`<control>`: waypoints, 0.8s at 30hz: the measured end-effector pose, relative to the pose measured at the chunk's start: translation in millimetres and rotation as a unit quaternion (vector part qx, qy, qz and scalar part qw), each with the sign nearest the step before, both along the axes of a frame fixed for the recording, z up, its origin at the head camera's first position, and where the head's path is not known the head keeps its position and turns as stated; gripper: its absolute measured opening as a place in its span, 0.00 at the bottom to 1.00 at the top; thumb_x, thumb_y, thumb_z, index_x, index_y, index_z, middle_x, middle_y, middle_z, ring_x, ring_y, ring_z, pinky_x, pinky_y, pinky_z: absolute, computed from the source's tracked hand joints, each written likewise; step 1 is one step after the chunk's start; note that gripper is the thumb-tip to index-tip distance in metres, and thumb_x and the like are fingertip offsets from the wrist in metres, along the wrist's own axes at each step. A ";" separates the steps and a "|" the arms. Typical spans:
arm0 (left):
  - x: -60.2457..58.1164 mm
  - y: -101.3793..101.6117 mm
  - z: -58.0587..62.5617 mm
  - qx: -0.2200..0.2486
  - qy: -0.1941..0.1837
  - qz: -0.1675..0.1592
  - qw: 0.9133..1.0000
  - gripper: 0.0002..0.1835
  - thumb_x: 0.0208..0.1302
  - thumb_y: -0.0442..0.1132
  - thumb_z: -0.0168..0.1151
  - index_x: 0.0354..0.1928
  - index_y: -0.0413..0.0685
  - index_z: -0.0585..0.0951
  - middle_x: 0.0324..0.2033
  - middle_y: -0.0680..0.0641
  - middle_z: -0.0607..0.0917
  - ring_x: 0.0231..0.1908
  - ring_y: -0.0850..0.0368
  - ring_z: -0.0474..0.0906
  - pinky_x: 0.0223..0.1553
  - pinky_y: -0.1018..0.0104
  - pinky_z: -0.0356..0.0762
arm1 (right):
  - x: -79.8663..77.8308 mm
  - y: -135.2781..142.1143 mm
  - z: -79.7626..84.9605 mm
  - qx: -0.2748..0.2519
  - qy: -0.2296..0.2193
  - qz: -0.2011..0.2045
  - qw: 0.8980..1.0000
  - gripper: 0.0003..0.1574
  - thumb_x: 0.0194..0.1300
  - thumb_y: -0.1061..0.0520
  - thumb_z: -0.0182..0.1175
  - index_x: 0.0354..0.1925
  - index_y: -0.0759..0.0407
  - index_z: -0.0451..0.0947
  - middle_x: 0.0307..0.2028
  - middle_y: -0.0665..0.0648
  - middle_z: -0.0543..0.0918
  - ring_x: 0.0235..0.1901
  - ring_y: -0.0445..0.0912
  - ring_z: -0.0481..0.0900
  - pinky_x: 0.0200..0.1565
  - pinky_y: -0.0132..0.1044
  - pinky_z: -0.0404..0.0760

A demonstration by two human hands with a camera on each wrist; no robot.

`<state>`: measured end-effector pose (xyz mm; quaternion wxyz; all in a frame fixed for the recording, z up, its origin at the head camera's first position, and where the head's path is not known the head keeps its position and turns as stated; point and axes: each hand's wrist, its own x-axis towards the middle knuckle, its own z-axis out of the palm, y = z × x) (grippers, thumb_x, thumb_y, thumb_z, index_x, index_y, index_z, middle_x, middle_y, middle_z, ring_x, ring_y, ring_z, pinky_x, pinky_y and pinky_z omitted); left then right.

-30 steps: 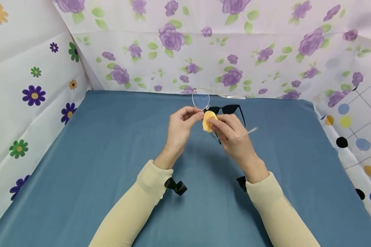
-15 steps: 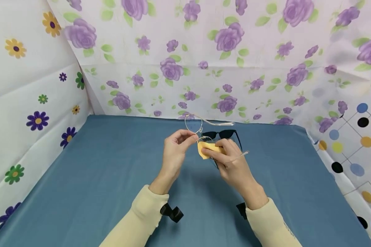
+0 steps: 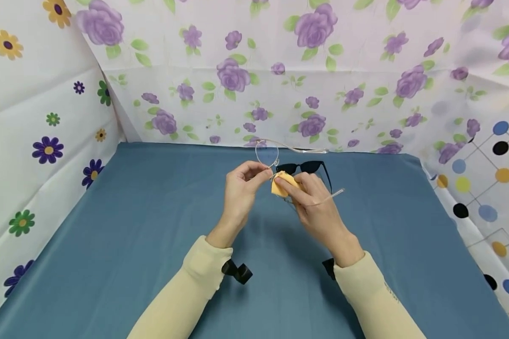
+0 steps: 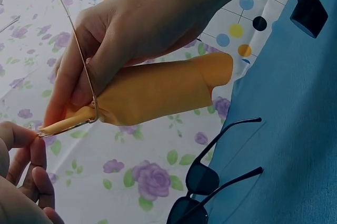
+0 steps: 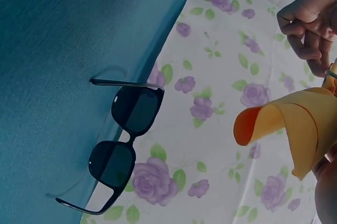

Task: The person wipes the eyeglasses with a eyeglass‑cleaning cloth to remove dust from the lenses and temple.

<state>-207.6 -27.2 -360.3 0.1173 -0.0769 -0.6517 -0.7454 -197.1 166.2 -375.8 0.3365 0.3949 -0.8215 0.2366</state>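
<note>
My left hand [image 3: 239, 195] pinches thin-rimmed clear eyeglasses [image 3: 266, 153] at the bridge, between thumb and fingertips. One round lens stands up beyond those fingers, its temple stretching to the right. Over the other lens, my right hand [image 3: 322, 212] grips a yellow cloth [image 3: 281, 185], fingers and thumb pressing it on both sides. That lens is mostly hidden by cloth and fingers. In the left wrist view the cloth [image 4: 158, 92] hangs as a loose fold from the right hand, and a thin temple [image 4: 81, 58] crosses in front of that hand's fingers.
Black sunglasses [image 3: 311, 167] lie behind the right hand, temples unfolded, on the blue tablecloth [image 3: 152, 226]. A floral sheet [image 3: 186, 70] rises along the table's back edge, with patterned sheets on both sides. A black strap piece [image 3: 237, 271] sticks out from the left cuff.
The right hand has shifted the yellow cloth about over the lens, exposing its upper rim half a second ago and covering it now. The left hand keeps its pinch. The head view has tilted.
</note>
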 end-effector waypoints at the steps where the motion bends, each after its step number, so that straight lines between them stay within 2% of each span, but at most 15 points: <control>1: -0.9 -0.2 0.5 0.001 0.001 0.000 1.000 0.06 0.68 0.33 0.70 0.42 0.36 0.86 0.39 0.45 0.88 0.40 0.55 0.83 0.47 0.61 0.81 | -1.1 -0.2 0.4 0.002 0.002 -0.001 1.000 0.36 0.64 0.76 0.65 0.67 0.54 0.79 0.44 0.64 0.77 0.37 0.58 0.74 0.43 0.53 0.76; 2: -1.8 -0.2 0.8 0.001 0.003 0.000 1.000 0.06 0.68 0.33 0.69 0.42 0.35 0.86 0.39 0.44 0.88 0.40 0.55 0.83 0.48 0.59 0.81 | -2.1 -0.3 0.6 0.003 0.004 -0.002 1.000 0.36 0.65 0.76 0.65 0.67 0.54 0.79 0.44 0.65 0.77 0.37 0.59 0.74 0.43 0.54 0.76; 6: -2.8 0.0 1.6 0.001 0.008 0.007 1.000 0.07 0.68 0.33 0.70 0.42 0.34 0.86 0.38 0.45 0.87 0.38 0.56 0.83 0.46 0.61 0.81 | -3.1 -1.1 0.3 0.009 0.010 -0.008 1.000 0.37 0.65 0.76 0.65 0.69 0.54 0.77 0.43 0.65 0.76 0.36 0.59 0.74 0.44 0.55 0.76; 12: -2.4 0.8 2.0 0.007 0.011 0.023 1.000 0.05 0.67 0.32 0.71 0.40 0.36 0.86 0.36 0.48 0.87 0.37 0.57 0.82 0.42 0.65 0.78 | -3.4 -2.2 -2.0 0.000 0.015 -0.018 1.000 0.36 0.67 0.74 0.64 0.70 0.55 0.76 0.39 0.65 0.75 0.32 0.58 0.72 0.38 0.53 0.73; 20: -3.2 2.5 2.9 0.008 0.025 0.033 0.999 0.02 0.66 0.30 0.72 0.38 0.39 0.87 0.35 0.47 0.87 0.36 0.57 0.81 0.38 0.67 0.75 | -6.4 -2.2 -2.6 -0.003 0.011 -0.011 1.000 0.36 0.68 0.72 0.65 0.71 0.52 0.76 0.39 0.64 0.76 0.33 0.58 0.73 0.40 0.54 0.75; 24: 0.8 3.7 -1.6 -0.002 0.024 0.042 0.999 0.01 0.65 0.30 0.71 0.36 0.42 0.88 0.34 0.47 0.87 0.36 0.57 0.80 0.35 0.67 0.72 | -3.6 -1.8 -8.0 -0.002 0.015 -0.004 1.000 0.28 0.76 0.66 0.59 0.71 0.53 0.75 0.39 0.65 0.76 0.32 0.58 0.73 0.38 0.53 0.74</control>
